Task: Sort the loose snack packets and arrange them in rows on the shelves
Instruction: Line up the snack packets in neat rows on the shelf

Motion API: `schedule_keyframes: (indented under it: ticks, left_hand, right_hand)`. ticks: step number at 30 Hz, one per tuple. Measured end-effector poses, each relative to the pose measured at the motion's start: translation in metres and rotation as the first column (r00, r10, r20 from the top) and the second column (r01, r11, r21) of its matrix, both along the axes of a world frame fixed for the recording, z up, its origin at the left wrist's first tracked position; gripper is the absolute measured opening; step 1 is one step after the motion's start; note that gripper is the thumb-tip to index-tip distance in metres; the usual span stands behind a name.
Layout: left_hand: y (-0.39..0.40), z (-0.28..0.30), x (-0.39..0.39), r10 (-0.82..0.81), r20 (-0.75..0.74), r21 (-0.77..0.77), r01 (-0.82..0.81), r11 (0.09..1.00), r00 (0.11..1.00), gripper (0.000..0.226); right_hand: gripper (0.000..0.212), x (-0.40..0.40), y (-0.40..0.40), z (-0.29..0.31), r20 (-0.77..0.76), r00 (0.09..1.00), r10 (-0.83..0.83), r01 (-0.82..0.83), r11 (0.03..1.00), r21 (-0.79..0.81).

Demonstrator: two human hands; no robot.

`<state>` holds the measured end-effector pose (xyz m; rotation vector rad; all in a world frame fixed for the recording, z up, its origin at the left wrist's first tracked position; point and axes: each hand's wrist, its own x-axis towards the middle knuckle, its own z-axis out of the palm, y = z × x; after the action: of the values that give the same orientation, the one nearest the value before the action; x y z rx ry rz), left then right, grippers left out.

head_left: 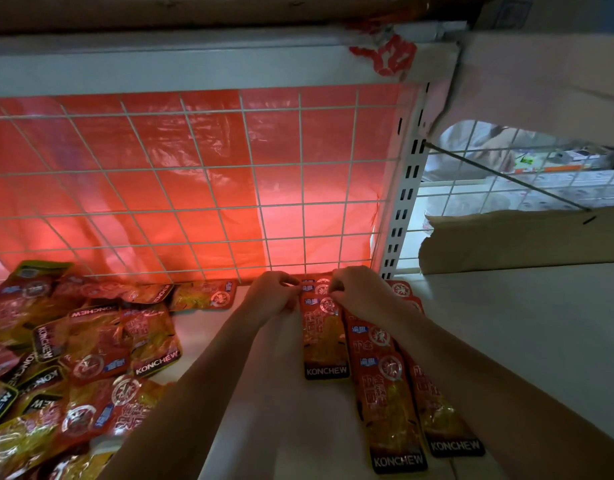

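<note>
Red and orange snack packets marked KONCHEW lie on a white shelf (506,341). A loose heap of packets (73,358) covers the shelf's left side. Near the middle, overlapping packets form rows (385,386) running from the back mesh toward me. My left hand (272,296) and my right hand (361,292) meet at the back of the rows. Both pinch the top edge of the stacked packets (324,337) there with curled fingers. How many packets they hold is hidden by the fingers.
A white wire mesh (194,188) backed by red plastic sheet closes the shelf's rear. A slotted white upright (402,202) stands at the right of it. Torn cardboard (523,240) leans at the back right. Another shelf's underside hangs above.
</note>
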<state>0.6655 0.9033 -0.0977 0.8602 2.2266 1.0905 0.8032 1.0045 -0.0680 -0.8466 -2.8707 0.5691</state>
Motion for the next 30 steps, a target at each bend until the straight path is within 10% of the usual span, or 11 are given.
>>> schedule_keyframes:
  ticks: [13,19,22,30]
  left_hand:
    - [-0.096,0.018,-0.033,-0.221,-0.723,-0.396,-0.13,0.909,0.654,0.034]
    - [-0.198,0.028,-0.063,-0.145,-0.71,-0.462,-0.301,0.834,0.689,0.038]
    - [-0.249,0.027,-0.08,-0.067,-0.824,-0.335,-0.388,0.859,0.563,0.042]
    - [-0.333,0.024,-0.128,0.175,-0.733,-0.251,-0.501,0.828,0.657,0.033]
  right_hand:
    - [0.033,-0.066,-0.065,0.012,-0.009,0.985,0.175,-0.174,0.982,0.07]
    - [0.03,-0.122,-0.148,0.007,0.029,0.941,0.338,-0.339,0.941,0.023]
    - [0.031,-0.146,-0.187,0.006,0.023,0.928,0.371,-0.37,0.928,-0.05]
    - [0.042,-0.191,-0.234,-0.001,0.072,0.931,0.358,-0.347,0.929,-0.132]
